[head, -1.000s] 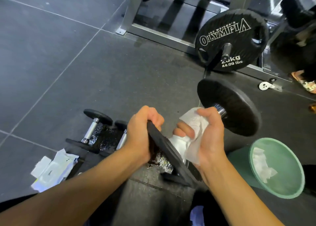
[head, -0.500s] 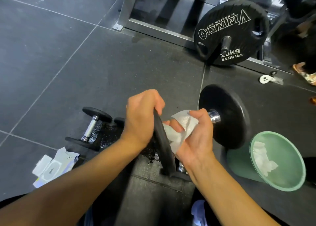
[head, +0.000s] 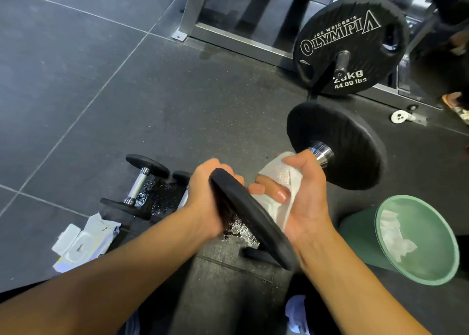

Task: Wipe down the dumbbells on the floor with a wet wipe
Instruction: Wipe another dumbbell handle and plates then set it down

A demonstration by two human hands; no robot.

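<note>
I hold a large black dumbbell off the floor, tilted toward me. My left hand grips the rim of its near black plate. My right hand is curled round the handle with a white wet wipe wrapped between palm and bar. The chrome collar shows just beyond my right thumb, then the far plate. A smaller chrome-handled dumbbell lies on the floor to the left, with another partly hidden behind my left hand.
A wet patch glistens on the rubber floor under the dumbbells. A wipe packet lies at lower left. A green bin with used wipes stands at right. A 20 kg Olympia plate leans on a rack behind.
The dumbbell has swung: its near plate tilted from edge-on back to slanting, and the far plate moved right. My right hand with the wipe shifted along the handle toward the far collar.
</note>
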